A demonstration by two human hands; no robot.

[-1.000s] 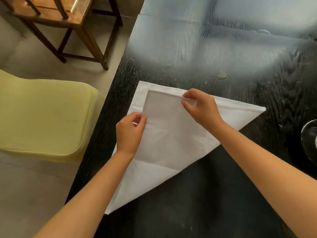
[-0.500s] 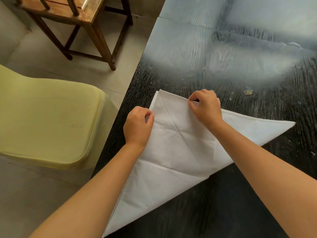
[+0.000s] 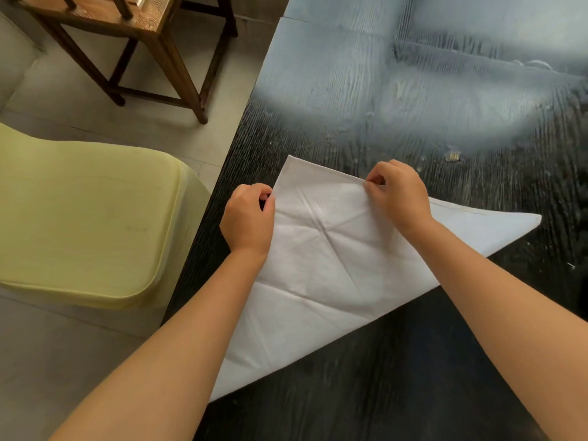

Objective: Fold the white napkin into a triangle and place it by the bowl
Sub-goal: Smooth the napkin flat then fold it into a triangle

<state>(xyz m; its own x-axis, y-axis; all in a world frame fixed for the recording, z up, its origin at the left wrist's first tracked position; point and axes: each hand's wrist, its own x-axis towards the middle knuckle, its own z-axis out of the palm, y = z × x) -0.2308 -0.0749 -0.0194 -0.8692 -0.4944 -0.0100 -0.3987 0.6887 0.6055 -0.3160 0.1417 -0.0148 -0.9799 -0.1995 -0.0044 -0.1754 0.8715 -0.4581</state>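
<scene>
Fingers (image 3: 370, 183) of both hands pinch the top edges of the white cloth napkin (image 3: 321, 275) on the black wooden table (image 3: 413, 377). A second ago its flap stood short of the corner; now the corners look matched, making a triangle. Left hand (image 3: 248, 218) curls mid-frame, right hand (image 3: 397, 195) beside it. No bowl shows.
</scene>
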